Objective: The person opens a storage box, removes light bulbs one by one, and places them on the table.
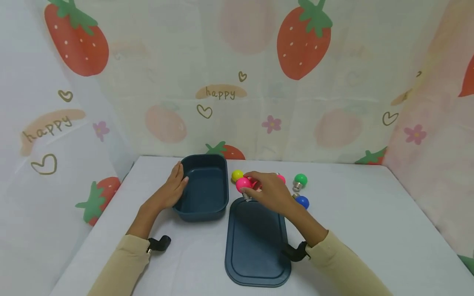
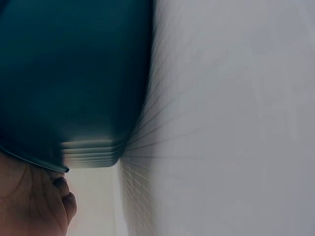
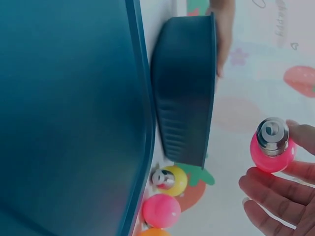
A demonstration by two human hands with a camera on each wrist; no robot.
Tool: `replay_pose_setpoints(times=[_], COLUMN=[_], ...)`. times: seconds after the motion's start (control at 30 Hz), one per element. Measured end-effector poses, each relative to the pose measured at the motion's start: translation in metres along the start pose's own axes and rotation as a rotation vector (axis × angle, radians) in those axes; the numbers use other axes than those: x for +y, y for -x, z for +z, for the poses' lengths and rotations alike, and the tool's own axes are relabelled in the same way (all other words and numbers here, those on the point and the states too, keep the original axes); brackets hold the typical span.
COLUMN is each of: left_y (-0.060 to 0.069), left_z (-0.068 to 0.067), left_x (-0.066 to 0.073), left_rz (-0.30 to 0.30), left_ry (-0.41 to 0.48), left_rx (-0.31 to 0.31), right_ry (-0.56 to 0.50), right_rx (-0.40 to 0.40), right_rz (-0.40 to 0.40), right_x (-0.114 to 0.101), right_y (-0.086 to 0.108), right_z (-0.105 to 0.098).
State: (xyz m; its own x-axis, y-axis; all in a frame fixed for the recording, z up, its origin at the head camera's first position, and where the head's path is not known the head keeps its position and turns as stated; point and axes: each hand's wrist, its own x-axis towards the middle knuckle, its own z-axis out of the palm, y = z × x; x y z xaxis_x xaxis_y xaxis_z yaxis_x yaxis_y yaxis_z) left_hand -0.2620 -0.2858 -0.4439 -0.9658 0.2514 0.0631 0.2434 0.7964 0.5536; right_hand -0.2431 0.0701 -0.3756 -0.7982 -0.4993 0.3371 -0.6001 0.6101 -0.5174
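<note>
A small pink light bulb [image 1: 243, 184] with a silver screw base is pinched between the thumb and fingers of my right hand [image 1: 272, 193], above the far end of the dark blue lid [image 1: 257, 255]. In the right wrist view the base of that bulb [image 3: 273, 138] faces the camera. My left hand [image 1: 172, 189] rests against the left side of the dark blue box [image 1: 200, 216], fingers extended along its rim. The box's visible interior holds nothing. Only part of the left hand [image 2: 34, 201] shows in the left wrist view, beside the rim.
Beyond the lid lie a yellow bulb [image 1: 237, 175], a second pink bulb [image 3: 161, 210] and an orange one [image 3: 154, 232]. To the right are a green bulb [image 1: 301, 179] and a blue bulb [image 1: 303, 201]. A strawberry-print cloth [image 1: 229, 61] hangs behind the white table [image 1: 352, 230].
</note>
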Motion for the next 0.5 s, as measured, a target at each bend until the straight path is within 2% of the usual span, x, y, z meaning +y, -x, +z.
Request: replay_pose_setpoints(times=[0.27,0.5], left_y=[0.001,-0.001], left_z=[0.001,0.003], left_x=[-0.001,-0.001], left_rz=[-0.015,0.006], left_ry=[-0.007,-0.004], left_rx=[-0.006,0.005], right_ry=[0.052,0.085], right_rx=[0.037,0.077], right_rz=[-0.018,-0.019], right_x=[0.004,0.014], right_y=[0.015,0.028], right_z=[-0.007,-0.015])
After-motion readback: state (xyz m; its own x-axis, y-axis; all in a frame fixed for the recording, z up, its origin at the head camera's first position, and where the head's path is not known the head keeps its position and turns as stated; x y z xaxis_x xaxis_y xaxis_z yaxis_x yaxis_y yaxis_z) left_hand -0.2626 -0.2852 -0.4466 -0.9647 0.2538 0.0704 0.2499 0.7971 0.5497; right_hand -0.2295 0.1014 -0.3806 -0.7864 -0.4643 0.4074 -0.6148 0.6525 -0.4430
